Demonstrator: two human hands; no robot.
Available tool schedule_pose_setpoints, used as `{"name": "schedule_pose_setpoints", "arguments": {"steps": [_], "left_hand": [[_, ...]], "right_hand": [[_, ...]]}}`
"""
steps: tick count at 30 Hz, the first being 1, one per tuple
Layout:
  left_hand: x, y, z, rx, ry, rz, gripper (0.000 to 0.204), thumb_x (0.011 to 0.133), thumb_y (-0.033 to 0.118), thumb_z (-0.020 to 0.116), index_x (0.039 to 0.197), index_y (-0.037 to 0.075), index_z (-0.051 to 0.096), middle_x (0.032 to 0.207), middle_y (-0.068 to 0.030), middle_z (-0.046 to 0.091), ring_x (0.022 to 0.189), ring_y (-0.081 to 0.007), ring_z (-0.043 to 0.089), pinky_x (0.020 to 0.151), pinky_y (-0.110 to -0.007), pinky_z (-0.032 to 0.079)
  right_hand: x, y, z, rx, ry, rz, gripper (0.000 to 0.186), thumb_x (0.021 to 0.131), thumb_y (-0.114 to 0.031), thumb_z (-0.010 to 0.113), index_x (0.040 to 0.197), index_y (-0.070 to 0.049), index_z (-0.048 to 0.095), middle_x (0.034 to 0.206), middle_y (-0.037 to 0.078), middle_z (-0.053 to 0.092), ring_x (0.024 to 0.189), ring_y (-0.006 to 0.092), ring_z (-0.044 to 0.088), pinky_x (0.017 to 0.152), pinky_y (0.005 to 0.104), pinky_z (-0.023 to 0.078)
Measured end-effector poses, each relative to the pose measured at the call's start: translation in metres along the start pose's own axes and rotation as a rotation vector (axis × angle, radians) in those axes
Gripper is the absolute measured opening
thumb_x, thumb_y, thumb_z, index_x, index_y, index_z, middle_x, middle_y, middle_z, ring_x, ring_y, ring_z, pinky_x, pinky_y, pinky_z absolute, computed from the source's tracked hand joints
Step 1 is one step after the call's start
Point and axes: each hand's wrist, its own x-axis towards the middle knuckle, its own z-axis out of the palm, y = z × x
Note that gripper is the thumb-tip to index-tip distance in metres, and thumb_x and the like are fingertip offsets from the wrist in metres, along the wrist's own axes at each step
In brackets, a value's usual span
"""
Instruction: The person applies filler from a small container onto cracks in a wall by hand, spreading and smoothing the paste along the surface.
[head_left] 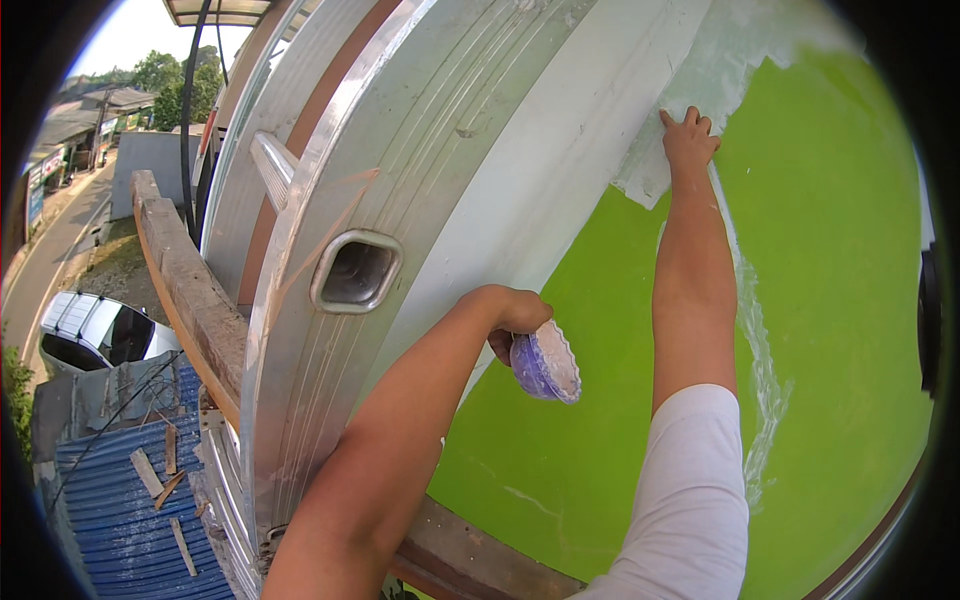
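My left hand [515, 315] grips a small purple bowl [535, 372] with a scalloped rim. The bowl is tilted, and pale whitish paste [560, 362] coats its inside. Farther up, my right arm reaches out to a bright green wall [800, 250]. There my right hand [690, 140] presses at the edge of a pale, thinly smeared patch [715, 75], its fingers bent. Whatever those fingers hold, if anything, cannot be made out. A streaky whitish line [760, 390] runs down the green below that hand.
A large aluminium ladder [290, 330] stands close on my left, its hollow rung end facing me. Beyond it run a wooden beam [190, 270] and a blue corrugated roof [120, 500] with loose wood scraps. Far below are a white car [100, 330] and a road [55, 240].
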Motion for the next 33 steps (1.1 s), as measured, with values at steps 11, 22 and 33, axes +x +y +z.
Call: {"name": "schedule_pose_setpoints", "arguments": {"steps": [11,22,33], "left_hand": [[-0.001,0.001,0.007,0.094,-0.068,-0.093,0.044,0.098,0.026,0.035,0.117,0.000,0.065,0.110,-0.0163,0.069,0.086,-0.0271,0.073,0.081,-0.040,0.062],[-0.011,-0.002,0.000,0.046,-0.002,-0.108,0.047,0.098,0.028,0.035,0.122,-0.002,0.062,0.117,-0.0186,0.067,0.092,-0.0292,0.072,0.082,-0.041,0.062],[-0.023,-0.001,-0.001,0.058,-0.013,-0.071,0.046,0.099,0.025,0.033,0.123,-0.002,0.061,0.119,-0.0184,0.066,0.092,-0.0303,0.071,0.082,-0.042,0.062]], "right_hand": [[0.017,-0.005,-0.004,0.080,-0.152,0.105,0.052,0.101,-0.025,0.040,0.148,-0.047,0.039,0.140,0.010,0.040,0.125,0.0343,0.043,0.084,0.0634,0.045],[-0.011,-0.013,-0.006,-0.020,-0.053,0.004,0.052,0.100,-0.023,0.044,0.149,-0.043,0.040,0.134,0.009,0.043,0.117,0.0332,0.045,0.086,0.0605,0.044],[-0.020,0.003,0.012,0.367,0.155,0.084,0.031,0.094,-0.020,0.051,0.114,-0.028,0.074,0.122,0.008,0.055,0.116,0.0305,0.051,0.090,0.0588,0.043]]}}
